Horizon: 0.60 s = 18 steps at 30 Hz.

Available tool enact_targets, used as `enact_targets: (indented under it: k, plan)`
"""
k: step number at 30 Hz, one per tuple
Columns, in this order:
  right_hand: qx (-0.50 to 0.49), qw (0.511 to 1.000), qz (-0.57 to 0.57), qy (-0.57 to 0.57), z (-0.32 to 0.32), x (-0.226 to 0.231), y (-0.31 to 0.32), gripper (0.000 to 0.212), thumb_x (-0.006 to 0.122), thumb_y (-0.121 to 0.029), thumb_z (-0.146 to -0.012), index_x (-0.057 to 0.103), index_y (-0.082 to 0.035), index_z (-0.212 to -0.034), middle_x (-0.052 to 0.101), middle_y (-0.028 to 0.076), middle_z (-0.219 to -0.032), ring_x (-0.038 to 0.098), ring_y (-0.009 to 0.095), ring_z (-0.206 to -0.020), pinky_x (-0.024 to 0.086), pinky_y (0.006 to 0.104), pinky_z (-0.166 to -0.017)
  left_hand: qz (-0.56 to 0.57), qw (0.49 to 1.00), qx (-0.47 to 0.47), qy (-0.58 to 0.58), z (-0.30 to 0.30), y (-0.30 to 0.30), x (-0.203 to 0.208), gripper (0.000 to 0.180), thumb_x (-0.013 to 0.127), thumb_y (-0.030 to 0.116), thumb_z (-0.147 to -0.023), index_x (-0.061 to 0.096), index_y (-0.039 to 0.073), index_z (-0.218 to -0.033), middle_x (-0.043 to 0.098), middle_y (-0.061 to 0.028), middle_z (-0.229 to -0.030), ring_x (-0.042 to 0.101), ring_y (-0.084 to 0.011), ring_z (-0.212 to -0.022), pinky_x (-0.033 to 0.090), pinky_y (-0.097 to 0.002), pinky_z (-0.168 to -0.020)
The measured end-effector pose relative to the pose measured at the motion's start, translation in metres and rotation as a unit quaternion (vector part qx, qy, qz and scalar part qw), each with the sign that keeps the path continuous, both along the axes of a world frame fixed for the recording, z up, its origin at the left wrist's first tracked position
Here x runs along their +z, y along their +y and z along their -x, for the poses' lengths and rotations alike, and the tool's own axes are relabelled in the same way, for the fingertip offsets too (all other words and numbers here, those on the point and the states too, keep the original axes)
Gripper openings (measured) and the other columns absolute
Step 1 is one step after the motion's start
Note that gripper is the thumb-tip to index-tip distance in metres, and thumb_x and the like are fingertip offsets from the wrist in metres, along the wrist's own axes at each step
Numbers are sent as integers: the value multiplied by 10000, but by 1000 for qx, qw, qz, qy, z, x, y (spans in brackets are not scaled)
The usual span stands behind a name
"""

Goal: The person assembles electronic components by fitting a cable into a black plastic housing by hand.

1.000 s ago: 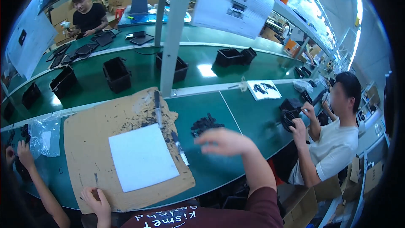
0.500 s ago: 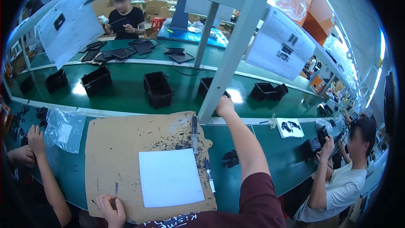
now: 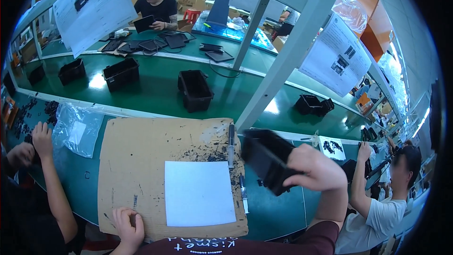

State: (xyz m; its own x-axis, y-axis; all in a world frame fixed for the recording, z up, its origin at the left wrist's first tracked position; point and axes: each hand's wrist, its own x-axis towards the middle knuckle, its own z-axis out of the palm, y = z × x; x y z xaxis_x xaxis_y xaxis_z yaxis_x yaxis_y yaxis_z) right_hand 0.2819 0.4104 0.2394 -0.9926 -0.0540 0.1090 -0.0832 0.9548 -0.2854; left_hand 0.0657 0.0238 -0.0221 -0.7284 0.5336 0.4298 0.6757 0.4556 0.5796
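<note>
Black box (image 3: 266, 158) clasped in right hand (image 3: 315, 170).

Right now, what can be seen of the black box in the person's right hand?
The black box is an open-topped rectangular bin, plastic by its look, dark and matte, with a thin rim. It is held in the air, tilted, blurred by motion, above the green bench just right of the cardboard sheet. The right hand grips its right end, fingers over the rim. Its inside is too dark to tell whether it holds anything. Similar bins stand on the belt behind.
</note>
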Motion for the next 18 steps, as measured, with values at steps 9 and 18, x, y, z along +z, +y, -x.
enact_targets:
  k: [9, 18]
  plan:
    - [40, 968, 18, 248, 245, -134, -2, 293, 748, -299, -740, 675, -77, -917, 578, 66, -1061, 512, 240, -1077, 297, 452, -936, -31, 999, -1, 23, -4, 2, 1, 147, 585, 27, -765, 491, 14, -877, 489, -167, -916, 456, -350, -901, 369, -447, -806]
    - [-333, 939, -52, -71, 330, -178, 36, 403, 674, -465, -817, 648, -292, -1181, 251, 220, -1519, 307, 409, -1356, 275, 571, -1027, -25, 999, 30, 36, -7, -1, -2, 168, 580, 26, -755, 478, 13, -887, 468, -169, -907, 444, -340, -890, 356, -446, -805]
